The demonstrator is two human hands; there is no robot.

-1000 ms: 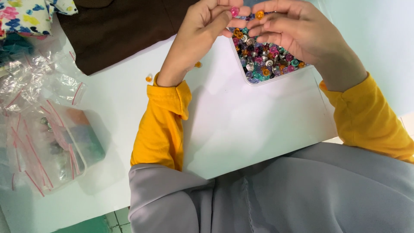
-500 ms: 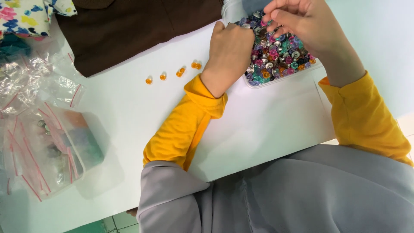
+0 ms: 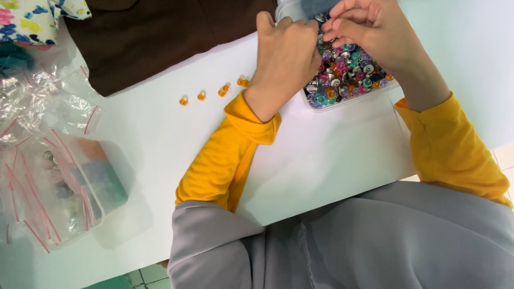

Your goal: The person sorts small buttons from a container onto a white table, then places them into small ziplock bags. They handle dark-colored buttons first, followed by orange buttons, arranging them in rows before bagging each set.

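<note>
Your left hand (image 3: 284, 59) rests knuckles-up at the near left edge of the clear tray (image 3: 350, 100), its fingers curled down toward the mixed beads (image 3: 348, 75); whether its grip has closed on anything you cannot tell, because the back of the hand hides the fingertips. Your right hand (image 3: 377, 32) hovers over the far side of the same tray, fingertips pinched together just above the heap of pink, teal, silver and orange pieces; something small may sit in that pinch, but it is too small to make out. The tray lies on the white table (image 3: 332, 160), at its far edge, right in front of you.

To the left of your left wrist, four small orange beads (image 3: 213, 93) lie in a loose row on the table, apart from the tray. Beyond them lies a brown cloth (image 3: 160, 37). At the far left sit crumpled clear zip bags (image 3: 37, 160) over a clear plastic box (image 3: 96, 182).
</note>
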